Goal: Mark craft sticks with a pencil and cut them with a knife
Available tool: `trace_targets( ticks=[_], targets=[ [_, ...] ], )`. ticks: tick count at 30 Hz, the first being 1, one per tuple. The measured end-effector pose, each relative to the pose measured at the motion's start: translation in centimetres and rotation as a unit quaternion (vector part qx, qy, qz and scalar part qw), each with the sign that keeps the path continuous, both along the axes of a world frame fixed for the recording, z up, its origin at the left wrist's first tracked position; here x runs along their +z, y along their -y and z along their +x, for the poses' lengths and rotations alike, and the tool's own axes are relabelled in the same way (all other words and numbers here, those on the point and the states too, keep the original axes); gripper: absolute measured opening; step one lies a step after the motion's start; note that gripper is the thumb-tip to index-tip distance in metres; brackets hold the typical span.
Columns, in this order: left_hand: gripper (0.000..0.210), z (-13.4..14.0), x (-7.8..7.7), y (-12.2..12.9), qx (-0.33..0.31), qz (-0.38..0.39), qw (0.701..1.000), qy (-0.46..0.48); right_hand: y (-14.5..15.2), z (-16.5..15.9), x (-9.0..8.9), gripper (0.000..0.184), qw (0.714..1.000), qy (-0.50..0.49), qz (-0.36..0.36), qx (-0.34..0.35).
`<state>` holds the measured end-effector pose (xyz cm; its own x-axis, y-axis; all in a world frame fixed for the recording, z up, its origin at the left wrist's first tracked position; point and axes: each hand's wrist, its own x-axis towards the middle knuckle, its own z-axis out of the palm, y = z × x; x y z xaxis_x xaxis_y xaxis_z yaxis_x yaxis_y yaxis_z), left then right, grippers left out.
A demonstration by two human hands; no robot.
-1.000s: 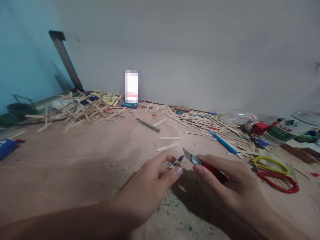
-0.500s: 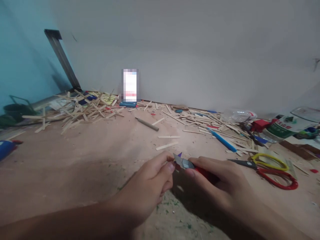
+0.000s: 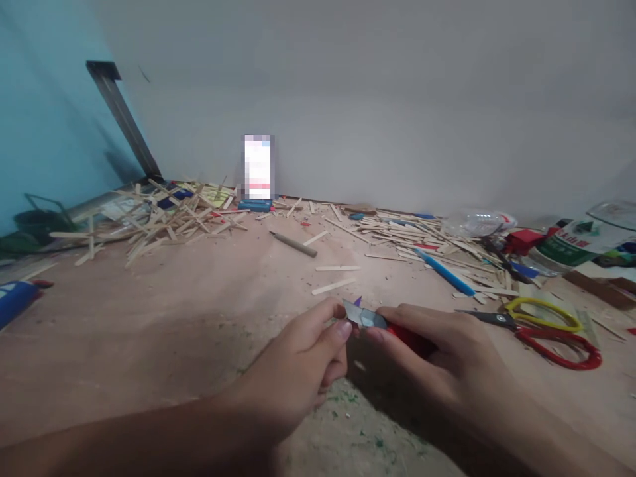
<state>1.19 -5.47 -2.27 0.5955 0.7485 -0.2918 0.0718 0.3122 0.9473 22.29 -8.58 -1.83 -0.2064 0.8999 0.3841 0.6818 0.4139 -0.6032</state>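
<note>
My right hand [image 3: 437, 351] is closed around a red utility knife [image 3: 405, 338], its grey blade pointing left. The blade tip reaches the fingertips of my left hand [image 3: 313, 354], which is closed in a pinch. What the left fingers hold is mostly hidden; a small purple pointed bit [image 3: 358, 301] shows just behind the blade. Both hands are above the near part of the wooden table [image 3: 199, 318]. Two loose craft sticks [image 3: 334, 286] lie just beyond the hands. To the right of my right hand are scissors [image 3: 507, 320] with one yellow and one red handle.
A heap of craft sticks [image 3: 163, 222] lies at the back left, another pile [image 3: 397, 232] at the back right. A blurred bright screen [image 3: 258, 167] stands against the wall. A thin tool [image 3: 294, 244], a blue pen-like tool [image 3: 444, 271] and plastic bottles [image 3: 571, 245] lie about.
Both hands stay close together, with the knife blade still at the left fingertips and tilted slightly differently. The view has shifted a little.
</note>
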Motion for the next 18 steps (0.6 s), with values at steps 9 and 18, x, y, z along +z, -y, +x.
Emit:
trace_targets(
  ticks=[9,18],
  targets=[
    [0.022,-0.12,-0.31,-0.07,0.004,0.02,1.0,-0.015,-0.25,0.02,-0.58,0.036,0.997,0.027,0.079,-0.005],
    [0.023,0.17,0.22,-0.01,0.006,0.04,0.999,-0.023,-0.31,0.07,-0.48,0.034,0.998,0.015,0.057,-0.011]
  ],
)
